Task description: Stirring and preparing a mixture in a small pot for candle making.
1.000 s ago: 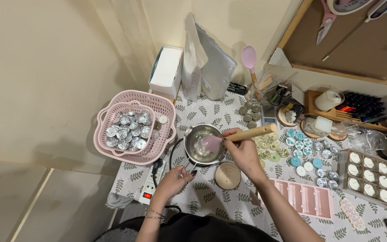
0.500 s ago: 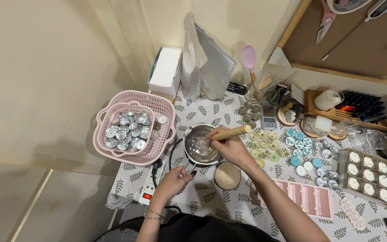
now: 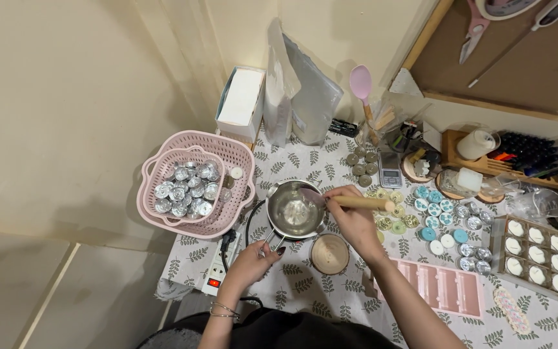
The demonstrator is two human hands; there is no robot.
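A small steel pot (image 3: 294, 210) stands on a leaf-print tablecloth (image 3: 305, 294). My left hand (image 3: 256, 253) grips the pot's handle at its near side. My right hand (image 3: 351, 216) holds a spatula (image 3: 350, 201) with a wooden handle and a pink head. The pink head rests at the pot's far right rim. A round wooden coaster (image 3: 329, 253) lies just in front of the pot, below my right wrist.
A pink basket (image 3: 227, 152) of silver tealight cups sits left of the pot. A power strip (image 3: 217, 271) and black cable lie near my left hand. Coloured tealights (image 3: 435, 221), a pink mould (image 3: 444, 286) and a tray of white candles (image 3: 544, 252) fill the right side.
My right hand has moved the spatula around inside the pot, from the middle to the far right rim. The handle now points right and lies flatter. The left hand has stayed on the handle.
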